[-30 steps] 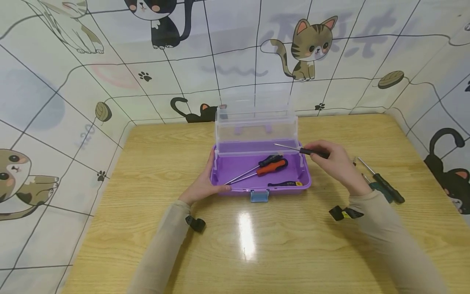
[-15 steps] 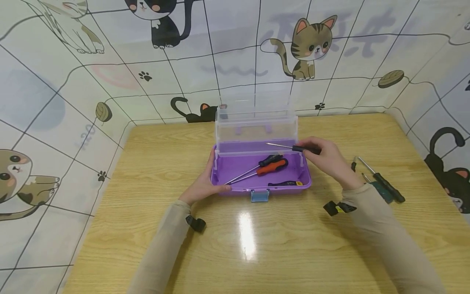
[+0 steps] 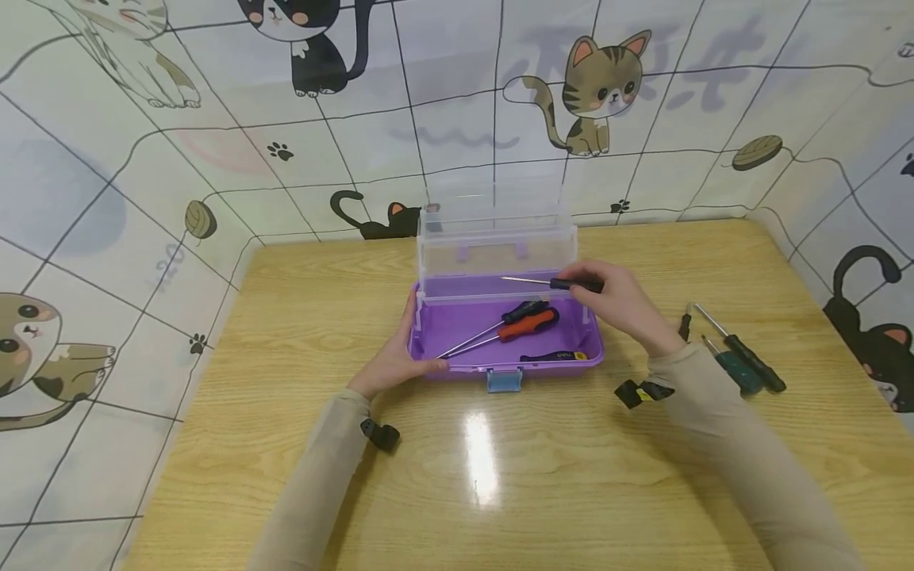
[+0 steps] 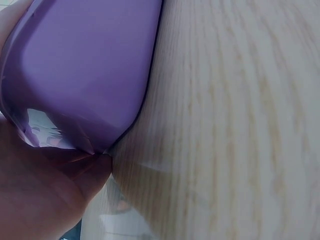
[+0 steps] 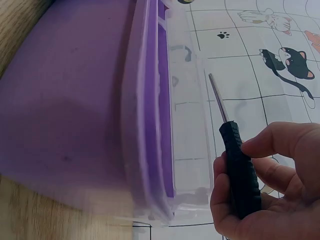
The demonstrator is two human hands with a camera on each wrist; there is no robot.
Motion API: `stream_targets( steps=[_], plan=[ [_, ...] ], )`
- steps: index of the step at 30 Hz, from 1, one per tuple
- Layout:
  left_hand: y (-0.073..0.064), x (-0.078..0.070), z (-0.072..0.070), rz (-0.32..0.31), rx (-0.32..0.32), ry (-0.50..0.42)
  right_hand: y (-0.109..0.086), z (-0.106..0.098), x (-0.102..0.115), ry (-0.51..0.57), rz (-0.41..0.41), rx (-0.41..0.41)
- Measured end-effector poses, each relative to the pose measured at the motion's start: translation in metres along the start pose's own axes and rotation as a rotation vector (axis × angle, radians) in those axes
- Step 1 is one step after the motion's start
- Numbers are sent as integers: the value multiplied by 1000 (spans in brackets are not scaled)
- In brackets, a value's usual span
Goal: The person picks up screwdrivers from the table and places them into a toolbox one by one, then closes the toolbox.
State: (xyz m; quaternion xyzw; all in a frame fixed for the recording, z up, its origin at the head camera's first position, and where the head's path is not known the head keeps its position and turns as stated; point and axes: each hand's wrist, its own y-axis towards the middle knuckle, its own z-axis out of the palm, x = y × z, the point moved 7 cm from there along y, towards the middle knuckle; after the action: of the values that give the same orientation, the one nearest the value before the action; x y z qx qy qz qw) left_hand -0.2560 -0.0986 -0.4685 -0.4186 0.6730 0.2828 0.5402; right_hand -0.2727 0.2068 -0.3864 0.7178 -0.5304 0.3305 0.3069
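A purple toolbox with a raised clear lid stands on the table. My left hand grips its left end, the thumb at the front rim and the fingers along the side; in the left wrist view they meet the box low at its corner. My right hand holds a screwdriver by its black handle, above the box's right end, with the shaft pointing left. Inside the box lie a black-handled screwdriver, an orange-handled screwdriver and a black utility knife with a yellow end.
Right of the box, partly beside my right sleeve, lie a screwdriver with a long black handle, a green-handled tool and a small dark-handled tool. A blue latch hangs at the box's front. Cat-patterned walls edge the wooden table.
My right hand has moved left with the screwdriver, bringing it further over the box. The left hand and the box have stayed in place.
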Motion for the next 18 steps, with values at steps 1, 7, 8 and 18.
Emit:
stream_targets(
  steps=[1,7,8,18],
  plan=[
    [-1,-4,0,-5,4,-6,2,1,0,0,-3,-1],
    [-6,-17,1,-21,14,-8,13,7,7,-2,-14,9],
    [-7,-17,1,-21,15,-10,15,8,9,-1,-16,14],
    [-7,-21,2,-34,18,-25,34,22,22,31,-61,54]
  ],
)
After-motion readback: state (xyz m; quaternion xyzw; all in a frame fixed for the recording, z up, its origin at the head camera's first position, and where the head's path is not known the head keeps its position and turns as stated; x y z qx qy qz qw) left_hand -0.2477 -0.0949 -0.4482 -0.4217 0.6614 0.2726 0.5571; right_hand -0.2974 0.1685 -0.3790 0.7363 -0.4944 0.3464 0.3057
